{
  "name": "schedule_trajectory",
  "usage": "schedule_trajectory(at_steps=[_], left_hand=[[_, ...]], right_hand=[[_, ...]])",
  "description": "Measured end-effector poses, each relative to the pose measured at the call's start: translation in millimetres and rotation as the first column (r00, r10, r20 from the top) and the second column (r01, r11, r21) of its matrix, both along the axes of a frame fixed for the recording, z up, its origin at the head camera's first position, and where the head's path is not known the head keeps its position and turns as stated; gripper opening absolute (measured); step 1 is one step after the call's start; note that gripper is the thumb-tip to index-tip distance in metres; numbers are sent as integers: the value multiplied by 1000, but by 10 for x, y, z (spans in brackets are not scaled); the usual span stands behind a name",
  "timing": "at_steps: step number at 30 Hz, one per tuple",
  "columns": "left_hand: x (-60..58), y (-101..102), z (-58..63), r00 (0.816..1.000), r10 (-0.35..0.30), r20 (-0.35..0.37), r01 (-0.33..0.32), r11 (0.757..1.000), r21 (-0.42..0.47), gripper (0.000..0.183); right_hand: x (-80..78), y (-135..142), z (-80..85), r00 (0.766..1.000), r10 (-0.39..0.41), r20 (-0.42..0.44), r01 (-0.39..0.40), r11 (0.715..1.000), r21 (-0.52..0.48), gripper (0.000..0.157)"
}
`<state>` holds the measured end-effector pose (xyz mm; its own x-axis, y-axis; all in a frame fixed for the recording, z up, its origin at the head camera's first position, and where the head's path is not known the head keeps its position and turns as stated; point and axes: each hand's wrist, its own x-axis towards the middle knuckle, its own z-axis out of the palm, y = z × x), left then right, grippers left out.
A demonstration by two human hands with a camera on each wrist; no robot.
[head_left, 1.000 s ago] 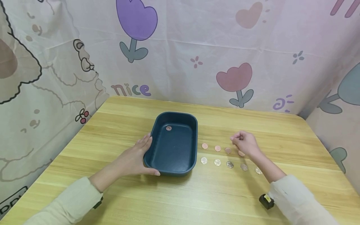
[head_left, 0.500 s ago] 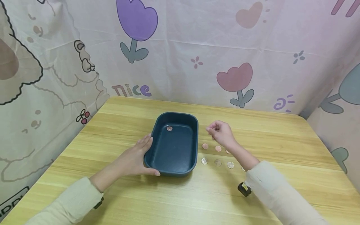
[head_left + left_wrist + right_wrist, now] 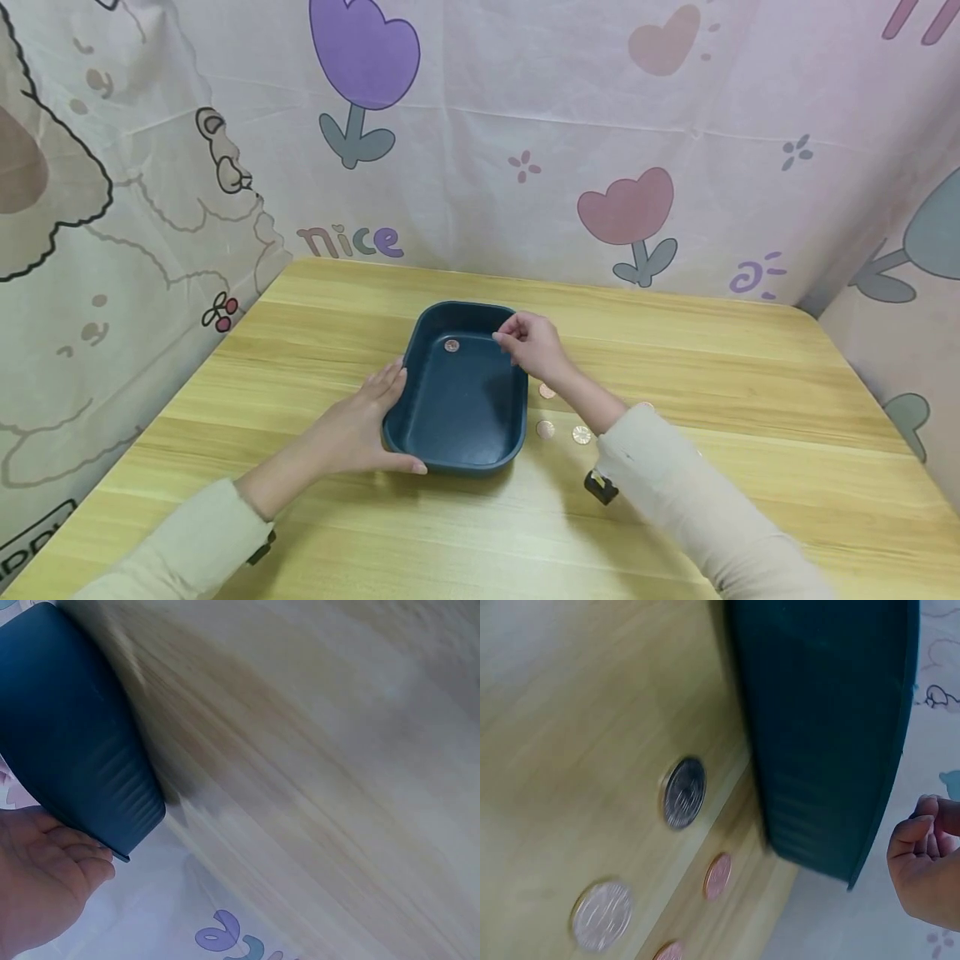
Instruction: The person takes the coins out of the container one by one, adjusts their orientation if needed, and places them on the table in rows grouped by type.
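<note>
A deep dark-blue tray (image 3: 467,417) stands on the table, with one copper-coloured coin (image 3: 452,346) lying in its far left part. My left hand (image 3: 360,421) holds the tray at its left rim and near left corner, thumb along the front. In the left wrist view, fingers (image 3: 90,859) curl at the rim of the tray (image 3: 82,727). Over the far right corner of the tray is my right hand (image 3: 536,346), thumb and fingertips pinched together on a small coin that they hide. In the right wrist view that hand (image 3: 930,855) appears beyond the tray rim.
Right of the tray, copper-coloured coins (image 3: 547,390) and silver-coloured coins (image 3: 581,435) lie in two rows on the wooden table (image 3: 465,533), partly covered by the right forearm. A printed cloth (image 3: 480,200) hangs behind the table.
My right hand has moved left, from above the coin rows to over the tray's far right corner, fingers staying pinched. The left hand and the tray have stayed almost still.
</note>
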<state>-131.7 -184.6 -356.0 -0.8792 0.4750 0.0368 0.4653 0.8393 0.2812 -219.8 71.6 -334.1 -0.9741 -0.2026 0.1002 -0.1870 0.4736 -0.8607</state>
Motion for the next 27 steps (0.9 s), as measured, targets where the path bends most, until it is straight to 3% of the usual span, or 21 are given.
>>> schedule_trajectory(at_steps=[8, 14, 18, 27], left_hand=[[8, 3, 20, 1000, 8, 9, -8, 1000, -5, 125], [5, 12, 15, 1000, -7, 12, 7, 1000, 3, 124], [3, 9, 14, 1000, -9, 13, 9, 1000, 3, 124], [-10, 2, 3, 1000, -16, 14, 16, 1000, 4, 124]], right_hand=[[-132, -276, -61, 998, 43, -36, -41, 997, 67, 11], [-281, -414, -114, 996, 93, 10, -94, 979, 182, 16], [-363, -476, -179, 986, 166, 20, -165, 948, 272, 24], [-461, -540, -384, 958, 280, 62, -277, 850, 447, 36]])
